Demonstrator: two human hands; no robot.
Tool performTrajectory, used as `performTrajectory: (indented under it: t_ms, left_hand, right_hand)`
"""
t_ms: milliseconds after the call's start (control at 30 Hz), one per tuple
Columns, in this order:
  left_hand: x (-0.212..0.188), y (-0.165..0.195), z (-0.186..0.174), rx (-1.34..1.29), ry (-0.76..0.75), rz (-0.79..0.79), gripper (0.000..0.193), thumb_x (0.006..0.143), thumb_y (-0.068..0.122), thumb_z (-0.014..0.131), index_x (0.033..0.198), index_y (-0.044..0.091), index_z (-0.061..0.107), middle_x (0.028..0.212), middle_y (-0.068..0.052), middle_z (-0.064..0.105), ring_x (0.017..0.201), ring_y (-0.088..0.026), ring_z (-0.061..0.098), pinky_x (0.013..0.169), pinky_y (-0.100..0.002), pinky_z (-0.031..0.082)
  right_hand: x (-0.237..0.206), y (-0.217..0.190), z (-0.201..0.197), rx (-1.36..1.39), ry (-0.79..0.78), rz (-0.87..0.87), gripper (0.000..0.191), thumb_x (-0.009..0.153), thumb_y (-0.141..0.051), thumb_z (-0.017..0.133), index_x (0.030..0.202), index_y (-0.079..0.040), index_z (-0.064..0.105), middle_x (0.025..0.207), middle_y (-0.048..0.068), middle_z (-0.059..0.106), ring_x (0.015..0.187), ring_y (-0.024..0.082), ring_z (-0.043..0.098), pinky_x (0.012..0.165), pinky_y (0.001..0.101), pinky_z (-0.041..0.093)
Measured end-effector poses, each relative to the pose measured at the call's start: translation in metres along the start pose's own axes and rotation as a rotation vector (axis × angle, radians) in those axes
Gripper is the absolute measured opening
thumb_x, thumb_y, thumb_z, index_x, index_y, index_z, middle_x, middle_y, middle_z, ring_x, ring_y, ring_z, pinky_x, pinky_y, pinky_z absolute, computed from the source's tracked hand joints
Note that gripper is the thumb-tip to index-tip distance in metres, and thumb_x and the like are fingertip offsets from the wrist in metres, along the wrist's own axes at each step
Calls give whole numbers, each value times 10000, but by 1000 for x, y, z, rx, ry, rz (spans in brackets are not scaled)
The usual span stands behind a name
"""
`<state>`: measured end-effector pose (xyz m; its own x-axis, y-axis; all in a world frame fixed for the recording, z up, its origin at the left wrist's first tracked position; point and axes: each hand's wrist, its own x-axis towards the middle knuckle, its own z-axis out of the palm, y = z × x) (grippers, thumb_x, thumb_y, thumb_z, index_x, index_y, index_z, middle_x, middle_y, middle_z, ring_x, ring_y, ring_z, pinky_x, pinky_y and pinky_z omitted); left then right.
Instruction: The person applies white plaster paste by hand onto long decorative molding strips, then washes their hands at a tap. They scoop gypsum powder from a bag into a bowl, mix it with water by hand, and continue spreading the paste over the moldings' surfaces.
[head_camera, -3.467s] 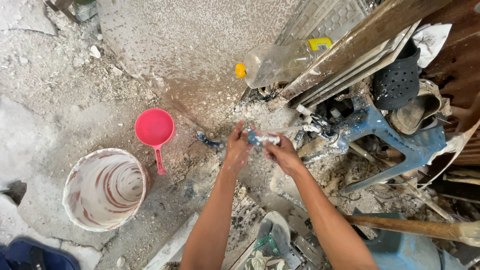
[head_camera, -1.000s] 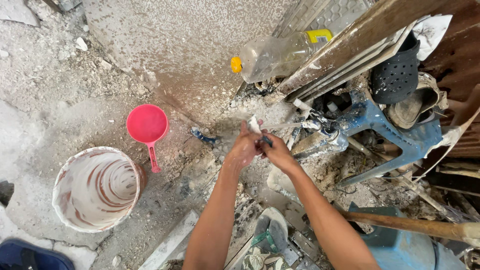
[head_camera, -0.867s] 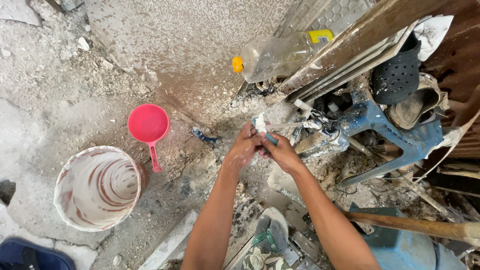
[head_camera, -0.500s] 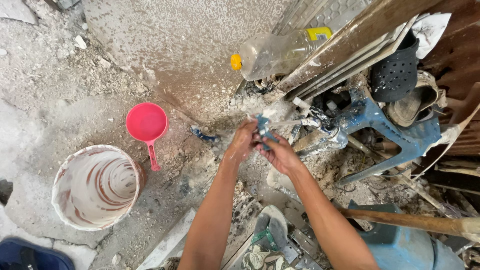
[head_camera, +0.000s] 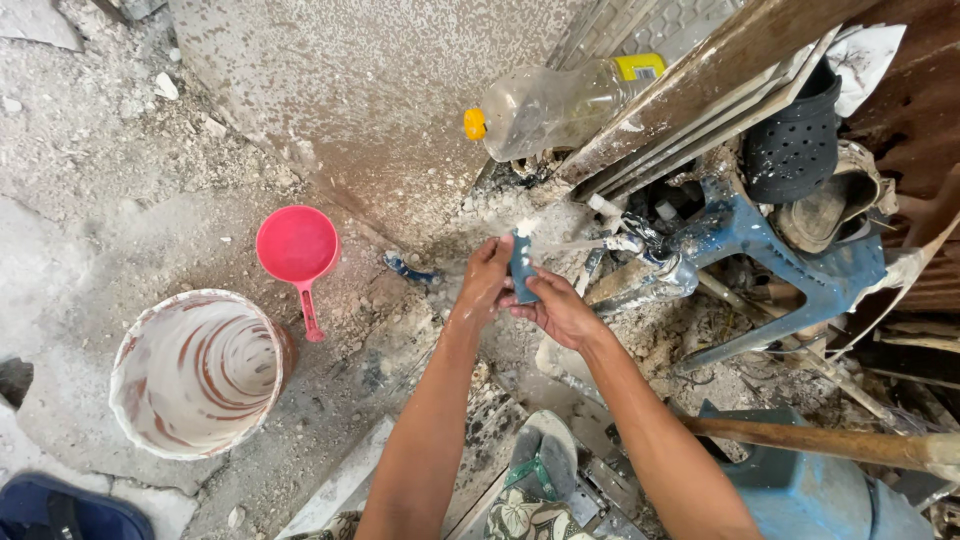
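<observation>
Both my hands meet over the rubble floor near the middle of the head view. My left hand (head_camera: 482, 285) and my right hand (head_camera: 560, 310) together grip a small blue flat tool (head_camera: 522, 268) smeared with white plaster at its top end. It stands nearly upright between my fingers. Just beyond it lies a dirty metal trowel-like piece (head_camera: 640, 280) among debris.
A white bucket (head_camera: 135, 400) streaked brown stands at lower left, with a pink scoop (head_camera: 297, 245) beside it. A clear plastic bottle with a yellow cap (head_camera: 560, 100) lies by leaning boards. A blue plastic stool frame (head_camera: 800, 270), a wooden handle (head_camera: 830, 440) and my sandal (head_camera: 535, 480) lie around.
My hands have turned the blue tool from lying sideways to standing upright between them. The view has shifted slightly; bucket and scoop stay put.
</observation>
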<state>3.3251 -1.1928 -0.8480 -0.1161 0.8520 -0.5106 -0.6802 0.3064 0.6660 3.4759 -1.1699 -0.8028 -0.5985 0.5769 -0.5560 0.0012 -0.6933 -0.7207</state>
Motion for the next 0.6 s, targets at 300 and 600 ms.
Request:
performTrajectory:
  t_ms: [300,600]
  left_hand:
    - [-14,21,-3,-12,-294,29,336,942,32,650,1270,36,579,1246,-91,700,917,-145,706,693,-284,632]
    - [5,22,4,121,15,11,268,964,258,701,971,-9,673,840,-146,756,623,-180,698,540,-333,577]
  right_hand:
    - [-4,-6,-5,-27,-81,48,404,1080,-149,379,1421,62,430,1261,228,652,1128,316,707,949,366,617]
    - [-5,-1,-3,-109,-108,80,412,1076,-148,420,1457,6,444,1268,202,644,1121,307,699,961,410,601]
